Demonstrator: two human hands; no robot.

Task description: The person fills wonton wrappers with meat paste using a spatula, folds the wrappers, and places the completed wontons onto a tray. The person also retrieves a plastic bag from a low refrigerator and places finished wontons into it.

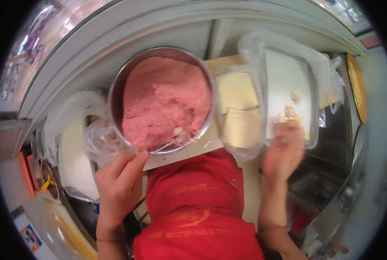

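A round metal bowl [212, 113] holds a large mound of pink minced meat [167, 97]. At its near rim, my left hand [122, 175] pinches the end of a thin stick-like tool [164, 146], whose far end lies at the meat with a small pale lump on it. My right hand [286, 143], blurred, is over the near end of a plastic-lined metal tray [284, 74]. Small pale filled dough pieces [291, 112] lie by its fingertips; whether it holds one I cannot tell. Two stacks of square pale dough wrappers [239, 91] lie on plastic between bowl and tray.
On the left stand a plastic-covered pale tray [74, 156] and a crumpled clear plastic bag [100, 139]. Orange containers [27, 172] are at the far left. A window ledge [167, 24] curves behind the bowl. A round yellowish board or lid [357, 87] stands at the right.
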